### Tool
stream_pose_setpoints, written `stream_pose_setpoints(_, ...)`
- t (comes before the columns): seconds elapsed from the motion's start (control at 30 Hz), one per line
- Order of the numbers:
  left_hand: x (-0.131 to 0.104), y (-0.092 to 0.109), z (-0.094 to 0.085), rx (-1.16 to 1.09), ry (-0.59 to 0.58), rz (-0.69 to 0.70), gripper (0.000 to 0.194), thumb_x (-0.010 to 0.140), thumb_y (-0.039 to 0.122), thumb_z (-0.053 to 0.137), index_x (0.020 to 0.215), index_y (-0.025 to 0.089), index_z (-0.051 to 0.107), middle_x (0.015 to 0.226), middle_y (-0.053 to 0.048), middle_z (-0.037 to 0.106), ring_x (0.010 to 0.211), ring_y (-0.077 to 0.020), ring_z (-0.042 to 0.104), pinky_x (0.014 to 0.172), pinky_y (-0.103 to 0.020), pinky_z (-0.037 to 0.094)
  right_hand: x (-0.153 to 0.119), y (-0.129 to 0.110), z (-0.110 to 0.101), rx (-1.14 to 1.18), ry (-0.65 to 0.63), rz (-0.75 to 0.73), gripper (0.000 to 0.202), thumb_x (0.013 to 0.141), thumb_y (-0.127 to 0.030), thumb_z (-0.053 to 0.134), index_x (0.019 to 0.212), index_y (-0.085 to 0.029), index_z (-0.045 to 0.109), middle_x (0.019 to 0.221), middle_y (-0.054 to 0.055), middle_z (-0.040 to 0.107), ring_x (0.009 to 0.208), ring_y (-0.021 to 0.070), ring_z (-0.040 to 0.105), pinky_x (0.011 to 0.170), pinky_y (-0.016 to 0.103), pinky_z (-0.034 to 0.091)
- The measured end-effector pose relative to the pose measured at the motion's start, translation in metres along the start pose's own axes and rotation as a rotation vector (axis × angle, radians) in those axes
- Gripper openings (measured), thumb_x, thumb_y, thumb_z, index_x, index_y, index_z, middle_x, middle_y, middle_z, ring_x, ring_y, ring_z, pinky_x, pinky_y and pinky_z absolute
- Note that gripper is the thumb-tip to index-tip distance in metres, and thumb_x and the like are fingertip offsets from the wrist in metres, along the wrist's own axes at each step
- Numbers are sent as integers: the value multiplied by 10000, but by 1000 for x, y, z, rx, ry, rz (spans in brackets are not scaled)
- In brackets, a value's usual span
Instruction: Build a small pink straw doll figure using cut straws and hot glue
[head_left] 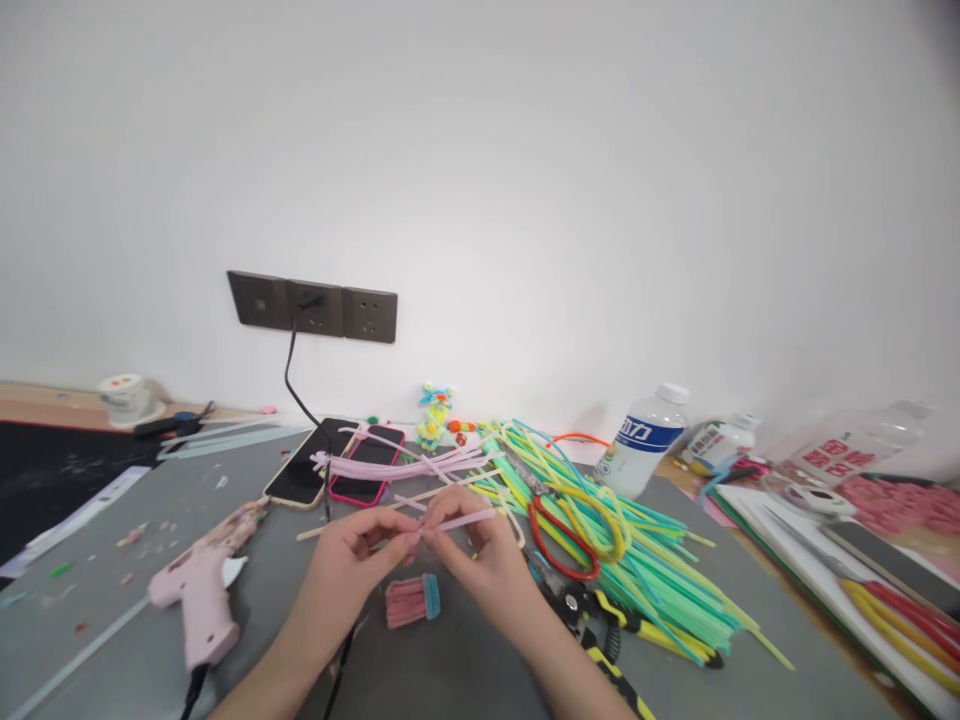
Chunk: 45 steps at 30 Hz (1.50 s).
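Observation:
Near the middle of the mat, my left hand (pixel 366 548) and my right hand (pixel 474 545) meet fingertip to fingertip. Both pinch a light pink pipe cleaner (pixel 466 519), whose free end sticks out to the right over my right hand's fingers. Just below the hands lies a small bundle of pink pipe-cleaner pieces (pixel 407 603) with a blue band (pixel 431 596) at its right end. Behind the hands rests a bunch of long pink pipe cleaners (pixel 405 465), lying across two phones (pixel 311 465).
A pink glue gun (pixel 202 585) lies at left with its cord. Green and yellow pipe cleaners (pixel 652 560), red-handled scissors (pixel 559 540) and yellow-black pliers (pixel 592 615) are at right. Behind stand a bottle (pixel 646 440) and a small figure (pixel 434 415).

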<state>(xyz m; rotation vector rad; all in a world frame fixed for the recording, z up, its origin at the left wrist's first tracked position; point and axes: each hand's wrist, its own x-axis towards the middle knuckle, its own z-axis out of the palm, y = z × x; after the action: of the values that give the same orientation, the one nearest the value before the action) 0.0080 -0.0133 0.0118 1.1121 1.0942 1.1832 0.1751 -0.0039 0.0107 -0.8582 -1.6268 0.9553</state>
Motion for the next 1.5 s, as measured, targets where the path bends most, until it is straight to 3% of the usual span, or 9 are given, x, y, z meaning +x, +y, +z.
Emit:
stream_pose_setpoints(0.23, 0, -1, -2, 80, 40, 148, 98, 644, 266, 819, 660, 189, 760, 703, -51, 727, 683, -192, 642, 648, -251, 525, 0, 8, 3, 256, -13, 177, 263, 827, -432, 686, 802, -175, 640, 731, 9, 620, 594, 126, 604, 597, 251, 500)
stream_pose_setpoints(0.4, -2, 3, -3, 66, 48, 124, 94, 604, 245, 848, 638, 197, 773, 707, -63, 746, 674, -208, 658, 638, -265, 538, 3, 8, 1, 320, -18, 242, 329, 763, -492, 742, 784, -181, 639, 698, 2, 626, 546, 123, 600, 554, 251, 513)
stream_pose_setpoints(0.73, -2, 7, 0, 101, 48, 124, 83, 611, 266, 828, 634, 206, 776, 654, -47, 723, 634, -193, 643, 607, -249, 532, 3, 10, 0, 216, 15, 139, 266, 775, -428, 744, 744, -171, 681, 691, 12, 637, 554, 118, 586, 550, 243, 498)
stream_pose_setpoints(1.0, -2, 1, -3, 80, -21, 94, 136, 673, 307, 815, 691, 185, 758, 685, -48, 718, 683, -183, 648, 637, -236, 530, 2, 2, 1, 177, -28, 162, 234, 828, -386, 678, 729, -175, 656, 654, 6, 638, 537, 123, 566, 525, 240, 473)
stream_pose_setpoints(1.13, -1, -4, -2, -78, -25, -11, 266, 669, 348, 844, 836, 174, 731, 669, -29, 707, 645, -149, 629, 620, -220, 512, 0, 0, 4, 100, 51, 17, 161, 853, -299, 641, 747, -179, 658, 648, 6, 641, 580, 139, 588, 556, 249, 465)
stream_pose_setpoints(1.27, -3, -4, 1, -219, -108, -170, 335, 687, 438, 828, 712, 133, 691, 637, -25, 653, 568, -99, 551, 524, -182, 448, -3, -3, 3, -194, 123, -264, 92, 860, -157, 635, 774, -188, 647, 714, 20, 662, 688, 153, 617, 643, 270, 464)
stream_pose_setpoints(1.4, -3, -1, 2, -301, -119, -249, 427, 604, 478, 870, 620, 116, 644, 579, 14, 558, 477, -39, 362, 407, -139, 260, -7, -9, 1, -444, 87, -526, 129, 873, -61, 612, 883, -188, 624, 811, 36, 688, 779, 162, 620, 715, 303, 445)
stream_pose_setpoints(1.5, -2, -1, 1, -305, -120, -250, 453, 597, 495, 869, 587, 115, 623, 534, 52, 457, 476, -32, 244, 408, -145, 182, -9, -10, 1, -592, 39, -582, 123, 882, -55, 611, 914, -173, 606, 835, 43, 685, 780, 166, 592, 727, 328, 402)
